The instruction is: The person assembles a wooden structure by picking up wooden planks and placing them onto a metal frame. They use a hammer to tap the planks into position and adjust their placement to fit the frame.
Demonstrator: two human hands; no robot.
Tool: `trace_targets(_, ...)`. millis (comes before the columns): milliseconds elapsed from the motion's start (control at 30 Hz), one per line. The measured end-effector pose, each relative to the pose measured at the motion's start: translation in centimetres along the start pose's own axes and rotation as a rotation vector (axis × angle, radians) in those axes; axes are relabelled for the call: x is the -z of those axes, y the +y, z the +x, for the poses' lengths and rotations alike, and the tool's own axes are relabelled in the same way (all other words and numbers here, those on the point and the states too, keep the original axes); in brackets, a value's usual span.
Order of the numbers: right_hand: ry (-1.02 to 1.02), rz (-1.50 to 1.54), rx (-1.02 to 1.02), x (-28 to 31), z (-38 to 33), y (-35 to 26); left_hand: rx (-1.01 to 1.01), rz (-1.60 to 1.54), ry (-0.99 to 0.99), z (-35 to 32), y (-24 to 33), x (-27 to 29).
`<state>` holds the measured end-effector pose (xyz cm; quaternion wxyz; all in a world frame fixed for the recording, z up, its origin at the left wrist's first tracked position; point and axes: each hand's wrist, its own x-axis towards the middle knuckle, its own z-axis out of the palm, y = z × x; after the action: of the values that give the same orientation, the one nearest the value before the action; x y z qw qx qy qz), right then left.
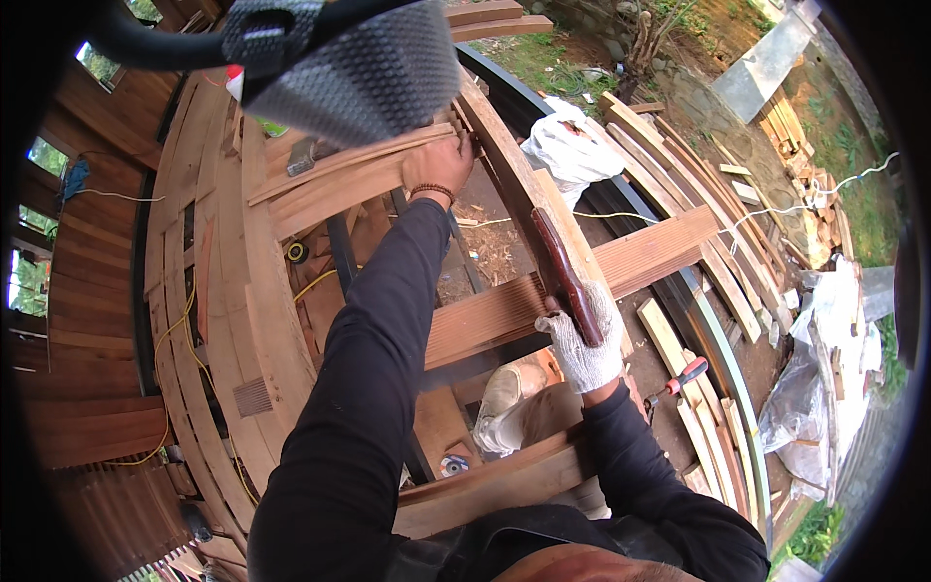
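Note:
My right hand [601,359], in a white knitted glove, is closed round one end of a glossy dark red-brown wooden handle [561,262]. The handle is slightly curved and lies along a long upright-edged beam [504,155]; what its far end joins I cannot tell. Further off and to the left, my bare left hand [436,165], with a beaded bracelet at the wrist, has its fingers curled at the end of a thin wooden strip [359,160]. Its fingertips are partly hidden. A grooved reddish board [485,315] crosses under the beam beside my right hand.
Dark metal joists [339,247] frame gaps in the decking. A red-handled tool [687,376] lies at right among loose wood strips. Yellow cable [189,335] runs along the left boards. White plastic sheeting [572,150] sits beyond the beam. A blurred dark textured object [349,73] blocks the top.

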<state>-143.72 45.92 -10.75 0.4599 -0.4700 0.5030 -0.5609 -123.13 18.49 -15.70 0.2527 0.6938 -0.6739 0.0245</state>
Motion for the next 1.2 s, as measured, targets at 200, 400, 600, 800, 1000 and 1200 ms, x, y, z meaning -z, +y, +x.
trace_targets(200,-0.043,-0.167,0.087,1.1,-0.7,0.2,-0.015,0.013,0.068,0.1,-0.4,-0.4)
trace_targets(400,-0.072,-0.545,0.068,4.8,-6.0,-4.1,-0.004,0.019,0.041,0.2,0.1,-0.5)
trace_targets(600,-0.076,-0.241,0.077,0.3,1.3,-0.1,0.018,0.008,0.0,0.2,-0.5,-0.2)
trace_targets(800,-0.089,-0.505,0.006,4.3,-6.8,-3.0,0.026,0.005,-0.011,0.4,0.1,-0.1)
trace_targets(1000,-0.028,-0.157,0.122,-0.1,-0.2,-0.2,0.033,0.011,-0.024,0.1,-0.1,0.2)
trace_targets(1200,-0.055,-0.521,0.019,3.4,-6.3,-4.1,0.015,0.001,0.022,0.2,0.0,0.1)
